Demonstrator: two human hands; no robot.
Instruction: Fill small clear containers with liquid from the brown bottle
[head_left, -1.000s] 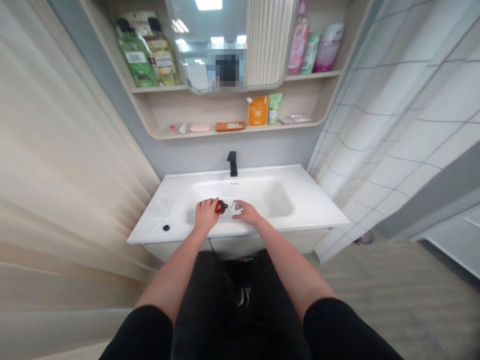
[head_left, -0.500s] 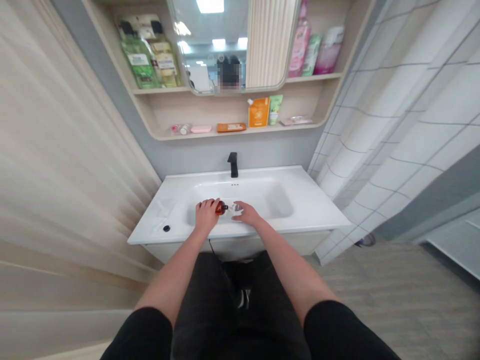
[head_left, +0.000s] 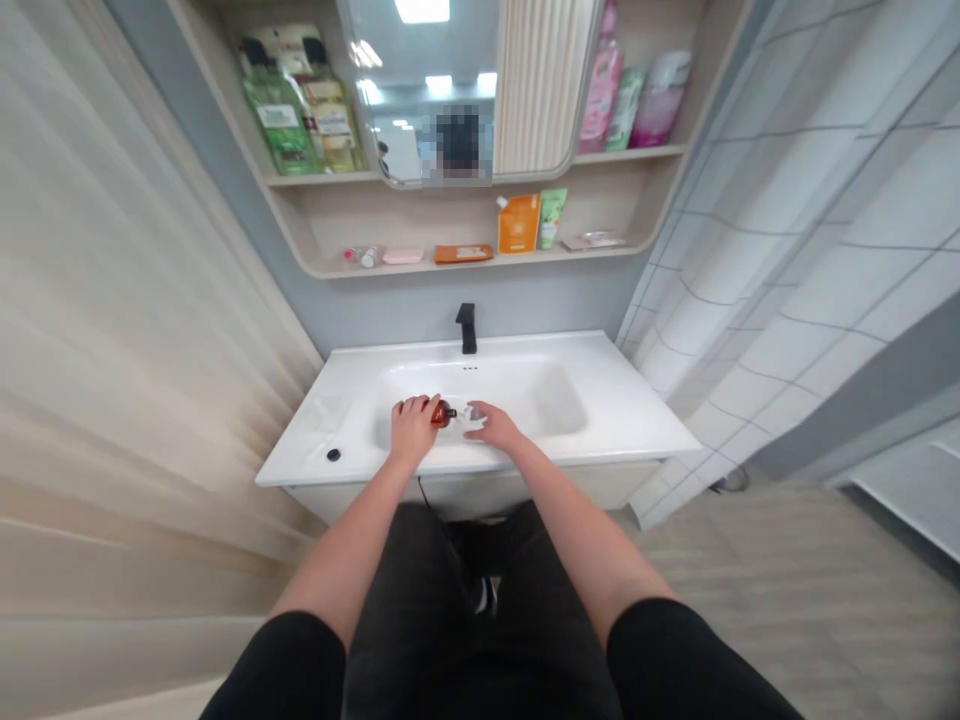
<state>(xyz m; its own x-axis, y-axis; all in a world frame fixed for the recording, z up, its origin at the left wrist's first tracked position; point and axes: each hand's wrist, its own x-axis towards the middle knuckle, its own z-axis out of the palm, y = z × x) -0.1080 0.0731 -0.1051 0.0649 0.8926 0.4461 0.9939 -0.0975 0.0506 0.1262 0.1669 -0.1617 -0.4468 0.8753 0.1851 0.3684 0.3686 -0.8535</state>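
Over the front part of the white basin (head_left: 555,402), both hands are busy, so this looks like the middle of things to me. Left hand (head_left: 412,428) is curled around the body of a reddish-brown bottle (head_left: 442,414), closed about as far as the bottle lets it. The bottle's tipped over toward the right, dark tip pointing at a little clear container (head_left: 472,413). Right hand (head_left: 496,427) has hold of that one, fingers and thumb spread in a loose C around it. Tip and container are right next to each other, can't tell if they actually touch.

As for what's done: bottle's up, tilted and lined up with the container. There's also a small round black piece (head_left: 334,455) lying on the left side of the counter (head_left: 630,425). Could be the bottle's cap, in which case the opening part is sorted, but that's a guess. Can't make out any liquid moving or how full either one is. What's left, far as I can tell: neither is set down yet, and the black piece is well apart from both.
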